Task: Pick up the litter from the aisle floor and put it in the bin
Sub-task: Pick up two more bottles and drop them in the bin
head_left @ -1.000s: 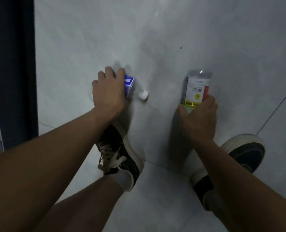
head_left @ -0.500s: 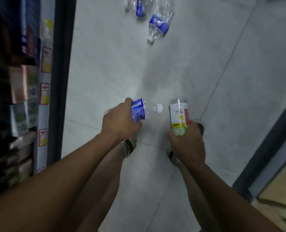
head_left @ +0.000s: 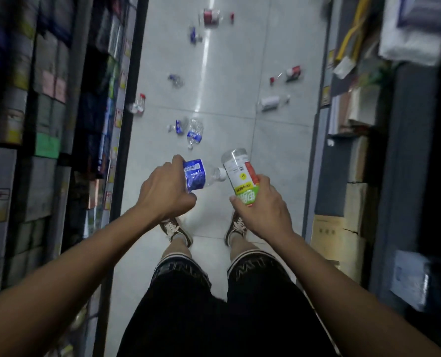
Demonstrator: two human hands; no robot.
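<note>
The left hand point(head_left: 166, 193) fingers curl around a blue-label bottle point(head_left: 197, 174); the right hand point(head_left: 262, 208) fingers grip a green-label bottle point(head_left: 241, 176). Both are lifted, unbinned. About 7 bottles point(head_left: 192, 131) remain on the aisle floor point(head_left: 229, 73); no bin visible.

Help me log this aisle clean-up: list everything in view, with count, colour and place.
Blue-label bottle: 1, clear, left hand.
Green-label bottle: 1, clear, right hand.
Floor bottles: about nine, clear with blue, red or white labels, scattered ahead.
Floor: grey tiles.
Shelves: both sides, stocked goods, blurred.
Cardboard boxes: tan, lower right.
Bin: none visible.
Left hand, right hand: each grips one bottle.
Shoes: 2, dark.
</note>
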